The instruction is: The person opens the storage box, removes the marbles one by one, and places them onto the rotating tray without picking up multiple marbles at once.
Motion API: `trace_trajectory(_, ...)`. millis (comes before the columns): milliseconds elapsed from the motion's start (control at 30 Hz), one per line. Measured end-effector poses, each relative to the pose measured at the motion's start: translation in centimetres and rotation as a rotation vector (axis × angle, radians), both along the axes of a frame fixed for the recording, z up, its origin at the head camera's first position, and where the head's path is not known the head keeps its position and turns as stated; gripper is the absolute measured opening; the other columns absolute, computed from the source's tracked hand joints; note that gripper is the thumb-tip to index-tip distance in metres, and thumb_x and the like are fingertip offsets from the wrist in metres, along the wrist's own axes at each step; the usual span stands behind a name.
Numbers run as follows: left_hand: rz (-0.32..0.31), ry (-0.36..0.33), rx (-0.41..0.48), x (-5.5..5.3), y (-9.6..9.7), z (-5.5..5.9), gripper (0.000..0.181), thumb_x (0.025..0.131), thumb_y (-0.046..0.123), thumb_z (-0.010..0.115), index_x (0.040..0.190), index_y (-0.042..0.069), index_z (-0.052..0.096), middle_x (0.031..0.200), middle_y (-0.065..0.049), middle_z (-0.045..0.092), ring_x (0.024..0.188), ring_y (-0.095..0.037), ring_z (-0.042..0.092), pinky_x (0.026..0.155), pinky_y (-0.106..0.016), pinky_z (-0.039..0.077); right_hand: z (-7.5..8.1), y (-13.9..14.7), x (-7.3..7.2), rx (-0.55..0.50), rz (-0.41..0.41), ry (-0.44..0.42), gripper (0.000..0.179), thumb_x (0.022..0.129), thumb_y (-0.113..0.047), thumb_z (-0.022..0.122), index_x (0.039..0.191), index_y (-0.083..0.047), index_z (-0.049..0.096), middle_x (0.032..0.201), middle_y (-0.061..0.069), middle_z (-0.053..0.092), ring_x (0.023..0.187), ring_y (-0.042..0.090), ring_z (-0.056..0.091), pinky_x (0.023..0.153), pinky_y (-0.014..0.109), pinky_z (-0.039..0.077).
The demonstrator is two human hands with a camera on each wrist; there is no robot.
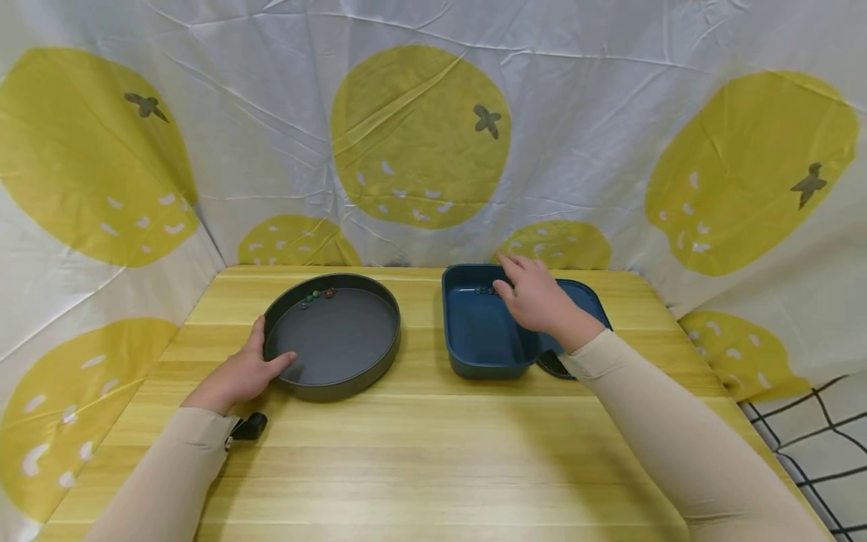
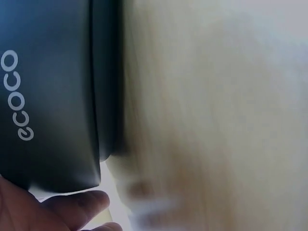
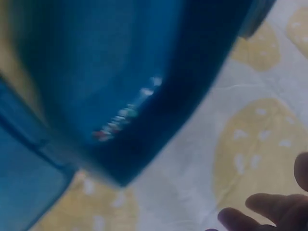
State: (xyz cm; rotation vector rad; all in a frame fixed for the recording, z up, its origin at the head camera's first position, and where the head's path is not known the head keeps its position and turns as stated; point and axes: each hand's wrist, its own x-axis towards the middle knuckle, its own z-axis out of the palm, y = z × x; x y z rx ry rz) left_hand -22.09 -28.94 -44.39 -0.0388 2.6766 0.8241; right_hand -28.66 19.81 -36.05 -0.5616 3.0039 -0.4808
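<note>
My left hand (image 1: 247, 369) holds the left side of a round dark grey pan (image 1: 332, 339), thumb over the rim and fingers along its outer wall. In the left wrist view, pale "ecoco" lettering marks the pan (image 2: 48, 96). Several small marbles (image 1: 317, 294), green and red among them, lie inside by the far wall. My right hand (image 1: 535, 297) hovers over the right side of a blue rectangular box (image 1: 488, 331), fingers extended and holding nothing. Small shiny marbles (image 3: 122, 115) sit in a row along one inner edge of the box.
A blue flat piece (image 1: 588, 297), perhaps a lid, lies right of the box, partly hidden by my right arm. A dark curved edge (image 1: 555, 366) shows below it. The wooden table (image 1: 406, 452) ends at a lemon-patterned cloth (image 1: 420, 135). A black wire grid (image 1: 819, 444) stands at right.
</note>
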Motion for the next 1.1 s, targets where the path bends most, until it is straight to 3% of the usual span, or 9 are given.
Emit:
trace_trajectory(167,-0.001,0.023,-0.033,0.1,0.2,0.2,0.116,0.103,0.069,0.049,0.163,0.003,-0.025,0.167,-0.042,0.006,0.148,-0.067,0.020,0.118,-0.077,0.023,-2.7,2.4,1.4,0.068,-0.005,-0.034,0.069,0.116,-0.031,0.040,0.165,0.008,0.014,0.172,0.033,0.015,0.159,0.053,0.014,0.128,0.067,0.012)
trace_trajectory(400,-0.008,0.104,-0.079,0.1,0.4,0.5,0.114,0.102,0.062,0.057,0.165,-0.006,-0.011,0.166,-0.044,0.008,0.148,-0.070,0.011,0.119,-0.080,0.008,-5.6,4.1,2.8,0.068,-0.037,-0.114,0.078,0.114,-0.041,0.042,0.164,0.011,0.011,0.172,0.034,0.009,0.158,0.055,0.011,0.127,0.069,0.014)
trace_trajectory(567,0.013,0.216,-0.083,-0.1,0.8,0.9,0.101,0.105,0.052,0.058,0.164,-0.011,0.006,0.166,-0.045,0.008,0.152,-0.066,0.007,0.121,-0.078,0.008,-6.9,4.4,3.3,0.038,-0.042,-0.147,0.085,0.113,-0.047,0.043,0.164,0.012,0.009,0.172,0.035,0.010,0.157,0.058,0.012,0.127,0.069,0.015)
trace_trajectory(800,0.038,0.391,-0.003,0.2,3.0,2.3,0.082,0.108,0.044,0.054,0.164,-0.007,0.023,0.168,-0.039,0.019,0.156,-0.061,0.011,0.126,-0.072,0.009,-7.9,4.4,3.3,-0.043,-0.050,-0.201,0.099,0.109,-0.058,0.045,0.165,0.010,-0.001,0.174,0.030,0.004,0.160,0.054,0.010,0.128,0.067,0.014)
trace_trajectory(1100,-0.049,0.411,0.083,0.9,8.0,4.3,0.073,0.108,0.034,0.058,0.166,0.003,0.027,0.173,-0.027,0.021,0.160,-0.052,0.010,0.129,-0.067,0.007,-7.8,4.5,3.9,-0.063,-0.089,-0.230,0.115,0.101,-0.072,0.050,0.166,0.005,-0.004,0.176,0.025,0.001,0.159,0.056,0.009,0.127,0.068,0.019)
